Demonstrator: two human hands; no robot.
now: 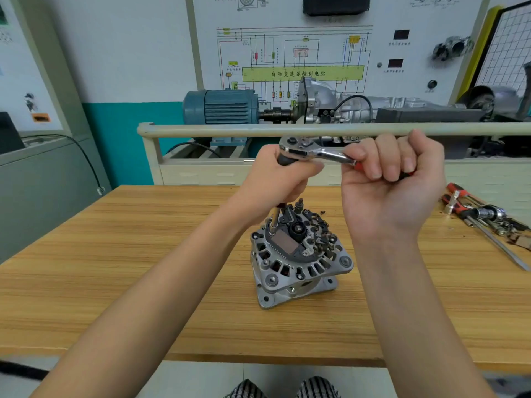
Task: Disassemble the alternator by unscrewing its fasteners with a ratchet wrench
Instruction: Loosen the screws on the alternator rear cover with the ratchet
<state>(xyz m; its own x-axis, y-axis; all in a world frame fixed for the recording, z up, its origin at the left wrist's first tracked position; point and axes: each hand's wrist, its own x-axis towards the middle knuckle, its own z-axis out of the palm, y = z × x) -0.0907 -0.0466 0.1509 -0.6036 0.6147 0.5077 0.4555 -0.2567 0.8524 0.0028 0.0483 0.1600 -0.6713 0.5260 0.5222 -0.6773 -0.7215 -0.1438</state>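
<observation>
A wooden surface (115, 268) with a striped grain carries the alternator (298, 254), which stands upright near its middle. At the right edge lies a cluster of tools (485, 216): red-handled drivers, metal sockets and a long thin bar, with small dark crumbs around them.

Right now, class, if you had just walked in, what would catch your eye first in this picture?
Two hands meet mid-frame on a ratchet wrench: the left hand grips under its head, the right hand grips the handle. Below stands the alternator on the wooden table, an extension bar reaching down to it.
</observation>
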